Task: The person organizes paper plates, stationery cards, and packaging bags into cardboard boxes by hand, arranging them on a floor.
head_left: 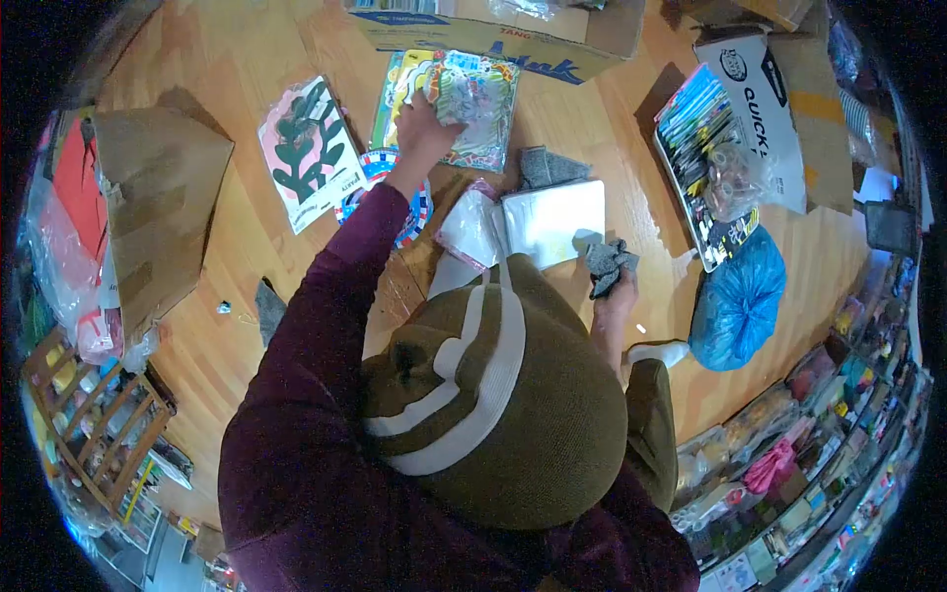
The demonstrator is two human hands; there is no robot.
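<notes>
My left hand [426, 136] reaches forward with its fingers apart, over the left part of a colourful patterned packet [483, 113] in clear plastic. A yellow-and-green sheet or packet [395, 84] lies partly beneath it. In my right hand [617, 296] is a crumpled dark grey cloth [610, 264]. Beside that cloth lies a white square packet [554, 222], with a folded grey cloth [552, 168] at its far edge. A clear plastic packet with a pink edge [472, 225] sits left of the white one. Under my left forearm, a round blue-and-red patterned item [414, 219] is partly hidden.
A cardboard box [473, 39] stands ahead, another [163, 207] at left. To the right are a tray of packets [695, 163], a white-sided box [755, 109] and a knotted blue bag [742, 301]. A cactus-print packet [308, 148] lies on the wooden floor; crowded shelves [789, 464] line the right.
</notes>
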